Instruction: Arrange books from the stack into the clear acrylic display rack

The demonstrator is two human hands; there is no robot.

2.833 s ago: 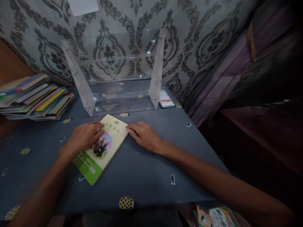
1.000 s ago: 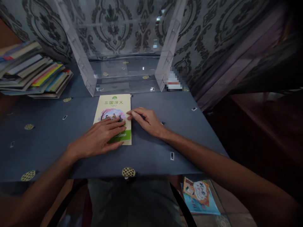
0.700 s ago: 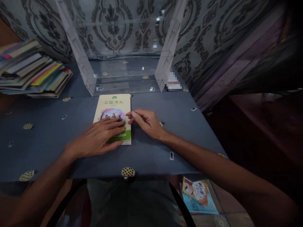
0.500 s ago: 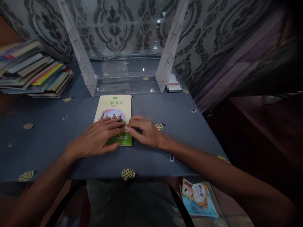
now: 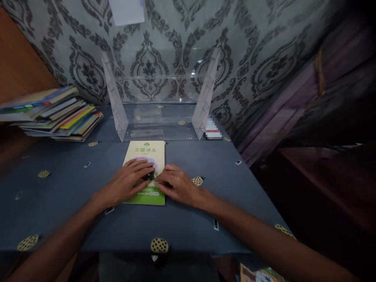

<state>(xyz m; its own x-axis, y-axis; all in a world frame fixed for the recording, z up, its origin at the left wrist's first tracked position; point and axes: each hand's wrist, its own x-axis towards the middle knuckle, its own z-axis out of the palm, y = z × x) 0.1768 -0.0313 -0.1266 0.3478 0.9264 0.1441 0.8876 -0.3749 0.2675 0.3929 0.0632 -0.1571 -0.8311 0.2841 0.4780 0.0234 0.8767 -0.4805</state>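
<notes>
The book [image 5: 147, 150] lies flat, cover up, on the cloth-covered worktop [image 5: 188, 231], left of the middle, between the front edge and the clear rack [image 5: 116, 105]. Its cover is cream above and green below, with green characters at the top and a round picture partly hidden by the fingers. Its top end points to the back edge, just in front of the rack.

The left hand [image 5: 129, 182] rests palm down over the left side of the cover, its grip loosely spread and its fingers reaching across the picture. The right hand [image 5: 179, 186] is at the book's right side, fingers bent, thumb and fingertips drawn close together over the cover near the left fingertips. Whether its grip pinches anything, I cannot tell.

The rack stands upright toward the back edge. Well to its left, a stack of books [image 5: 70, 115] leans unevenly by the back left corner. Just right of the rack, near the back right corner, is a small pixelated item [image 5: 213, 131]. Behind rises a patterned wall [image 5: 188, 39] with a white sheet [image 5: 127, 11]; a purplish curtain [image 5: 273, 105] hangs beyond the right edge. Below the front edge, toward the right, a colourful printed item [image 5: 255, 274] shows partly.
</notes>
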